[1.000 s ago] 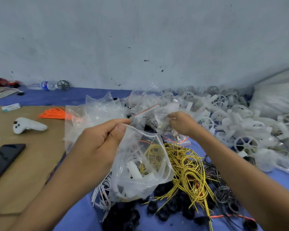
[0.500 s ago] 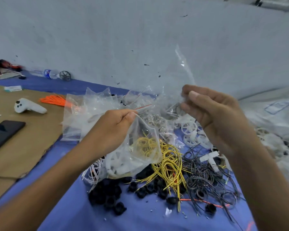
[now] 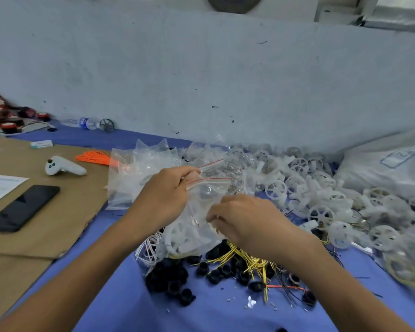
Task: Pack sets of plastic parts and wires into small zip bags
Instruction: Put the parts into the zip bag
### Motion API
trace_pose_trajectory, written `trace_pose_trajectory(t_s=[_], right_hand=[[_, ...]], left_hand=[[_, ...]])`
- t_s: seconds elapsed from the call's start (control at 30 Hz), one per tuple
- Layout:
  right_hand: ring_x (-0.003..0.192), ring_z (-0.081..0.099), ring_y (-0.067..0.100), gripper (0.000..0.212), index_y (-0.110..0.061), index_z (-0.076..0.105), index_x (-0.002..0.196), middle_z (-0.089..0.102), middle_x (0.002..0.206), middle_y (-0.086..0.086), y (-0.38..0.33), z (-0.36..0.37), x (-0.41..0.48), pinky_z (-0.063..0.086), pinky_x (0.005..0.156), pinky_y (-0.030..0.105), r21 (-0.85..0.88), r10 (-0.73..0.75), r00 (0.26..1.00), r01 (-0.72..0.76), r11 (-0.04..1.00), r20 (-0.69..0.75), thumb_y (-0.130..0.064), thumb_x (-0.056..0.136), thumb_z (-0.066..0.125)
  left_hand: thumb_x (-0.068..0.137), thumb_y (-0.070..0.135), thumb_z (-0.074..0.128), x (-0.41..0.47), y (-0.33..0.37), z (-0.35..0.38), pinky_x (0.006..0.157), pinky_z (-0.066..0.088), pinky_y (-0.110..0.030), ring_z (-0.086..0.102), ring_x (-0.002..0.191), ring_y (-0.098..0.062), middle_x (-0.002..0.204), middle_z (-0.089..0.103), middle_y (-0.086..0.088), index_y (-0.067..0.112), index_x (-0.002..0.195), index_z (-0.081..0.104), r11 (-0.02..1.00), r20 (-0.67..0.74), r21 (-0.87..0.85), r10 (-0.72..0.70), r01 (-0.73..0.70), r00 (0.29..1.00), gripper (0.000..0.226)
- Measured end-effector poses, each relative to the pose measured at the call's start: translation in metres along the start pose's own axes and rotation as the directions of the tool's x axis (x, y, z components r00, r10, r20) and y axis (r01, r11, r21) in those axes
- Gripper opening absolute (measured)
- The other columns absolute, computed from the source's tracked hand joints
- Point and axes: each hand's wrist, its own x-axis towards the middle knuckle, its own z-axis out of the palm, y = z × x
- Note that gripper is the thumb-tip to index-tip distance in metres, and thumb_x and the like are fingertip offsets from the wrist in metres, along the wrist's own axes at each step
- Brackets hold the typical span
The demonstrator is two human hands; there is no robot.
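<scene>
Beside the clear, red-striped plastic zip bag of white wheel parts (image 3: 207, 190), the right hand (image 3: 247, 219) has dropped from above, fingers curled; whether they pinch it is unclear. The left hand (image 3: 163, 195) pinches its mouth above the middle of the blue desk (image 3: 120, 295). Tilting could spill parts.

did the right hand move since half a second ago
Yes. The right hand has dropped from in front of the wall to the bag, just above the yellow wires.
</scene>
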Motion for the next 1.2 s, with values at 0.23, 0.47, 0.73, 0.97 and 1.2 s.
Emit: trace_pose_trajectory(t_s=[0.23, 0.47, 0.73, 0.97, 1.2], right_hand=[[0.07, 0.062, 0.018, 0.035, -0.024, 0.044, 0.119, 0.062, 0.091, -0.001, 0.021, 0.002, 0.021, 0.052, 0.06, 0.038, 0.335, 0.305, 0.947, -0.32, 0.886, 0.096, -0.032, 0.091, 0.063], [0.046, 0.05, 0.006, 0.016, -0.024, 0.067, 0.095, 0.064, 0.063, 0.0, 0.035, -0.027, 0.027, 0.041, 0.041, 0.023, 0.789, 0.379, 0.924, -0.195, 0.583, -0.052, -0.012, 0.092, 0.057], [0.042, 0.043, 0.011, 0.033, -0.029, 0.072, 0.098, 0.056, 0.048, -0.001, 0.033, -0.051, 0.022, 0.033, 0.039, 0.024, 0.774, 0.357, 0.932, -0.187, 0.605, -0.055, -0.01, 0.09, 0.046], [0.044, 0.049, 0.016, 0.02, -0.01, 0.07, 0.075, 0.06, 0.049, 0.002, 0.038, -0.045, 0.008, 0.039, 0.036, 0.022, 0.697, 0.364, 0.93, -0.297, 0.652, 0.056, -0.012, 0.088, 0.054], [0.049, 0.041, 0.008, 0.026, -0.013, 0.056, 0.068, 0.052, 0.053, -0.006, 0.051, -0.031, -0.003, 0.036, 0.051, 0.027, 0.4, 0.334, 0.942, -0.296, 0.868, -0.027, -0.037, 0.076, 0.061]], left_hand=[[0.098, 0.02, 0.055, -0.007, -0.007, -0.005, 0.044, 0.03, -0.025, 0.033, 0.043, -0.013, 0.049, 0.047, 0.01, 0.038, 0.115, 0.064, 0.988, 0.085, -0.153, 0.016, -0.002, 0.996, 0.026], [0.092, 0.009, 0.065, -0.006, 0.004, -0.048, 0.063, 0.048, -0.026, 0.053, 0.054, -0.013, 0.062, 0.049, 0.006, 0.021, 0.116, 0.059, 0.896, 0.099, -0.437, -0.042, 0.081, 0.994, 0.027], [0.087, 0.002, 0.069, -0.006, 0.029, -0.064, 0.059, 0.054, -0.029, 0.058, 0.055, -0.017, 0.07, 0.059, -0.002, 0.015, 0.098, 0.058, 0.969, 0.113, -0.242, -0.01, 0.037, 0.994, 0.02], [0.084, 0.004, 0.073, -0.007, 0.035, -0.054, 0.054, 0.052, -0.023, 0.057, 0.053, -0.013, 0.07, 0.06, -0.004, 0.009, 0.096, 0.061, 0.955, 0.182, -0.279, -0.055, 0.105, 0.982, 0.017], [0.081, 0.028, 0.08, -0.018, 0.02, -0.035, 0.057, 0.05, -0.021, 0.059, 0.062, -0.011, 0.071, 0.064, 0.002, 0.023, 0.097, 0.066, 0.952, 0.22, -0.275, -0.075, 0.136, 0.973, 0.022]])
